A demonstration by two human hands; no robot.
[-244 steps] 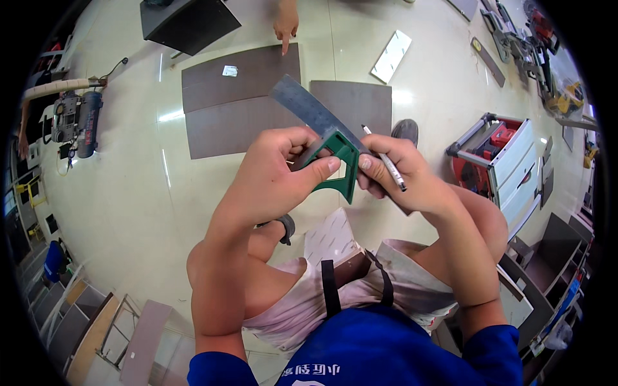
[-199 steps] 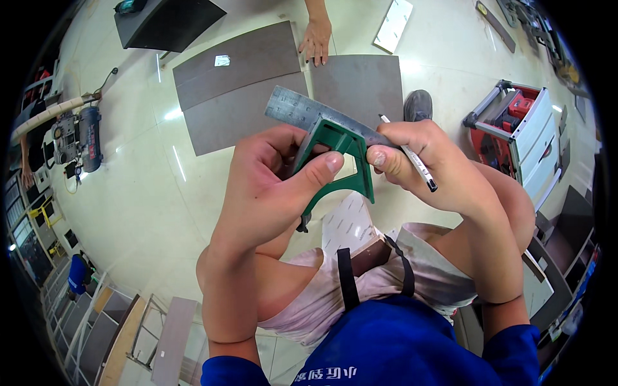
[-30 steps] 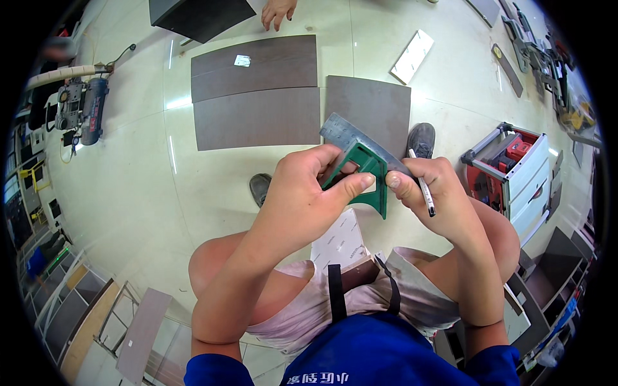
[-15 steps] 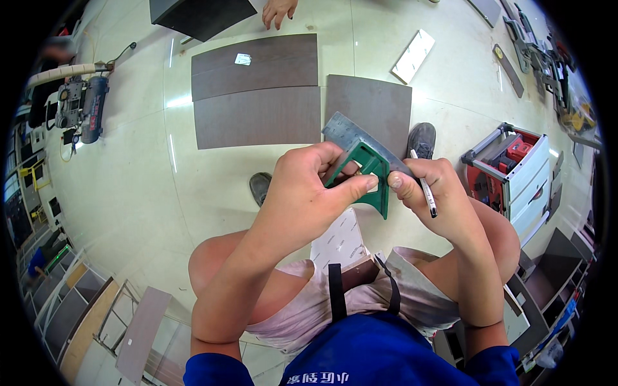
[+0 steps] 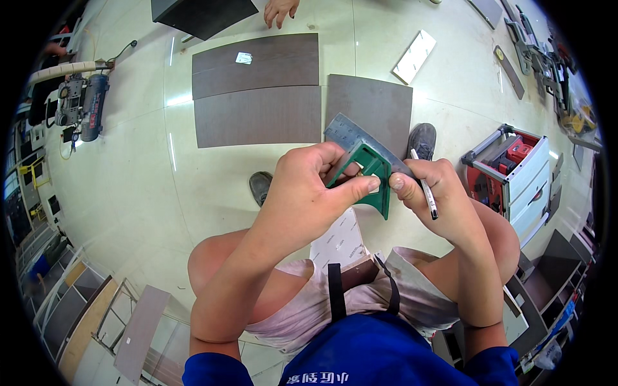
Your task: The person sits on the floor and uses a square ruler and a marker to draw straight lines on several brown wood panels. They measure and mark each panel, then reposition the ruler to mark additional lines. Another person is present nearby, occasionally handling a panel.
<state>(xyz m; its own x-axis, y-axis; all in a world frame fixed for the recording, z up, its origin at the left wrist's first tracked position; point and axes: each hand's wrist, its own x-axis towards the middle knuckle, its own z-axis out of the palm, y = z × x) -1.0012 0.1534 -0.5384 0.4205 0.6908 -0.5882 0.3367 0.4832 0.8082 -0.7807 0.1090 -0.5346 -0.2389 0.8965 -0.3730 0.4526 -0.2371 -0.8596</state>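
My left hand [image 5: 302,180] is closed around a green angled tool [image 5: 384,188], its thumb pressed on a small light-coloured part inside the frame. Against the tool's upper edge lies a grey metal ruler [image 5: 351,134], slanting from upper left to lower right. My right hand [image 5: 447,193] pinches the ruler's lower right end between thumb and fingers. A slim white pen [image 5: 425,190] with a dark tip is also tucked between the right fingers. Both hands are raised in front of my knees, above the floor.
Dark brown boards [image 5: 257,116] lie flat on the tiled floor ahead. A white strip [image 5: 414,56] lies beyond, to the right. A toolbox with red tools [image 5: 508,167] stands at my right, an air compressor [image 5: 84,109] at far left. Another person's hand [image 5: 280,11] shows at the top.
The green tool and the ruler have shifted very slightly to the right. Both hands keep the same grip.
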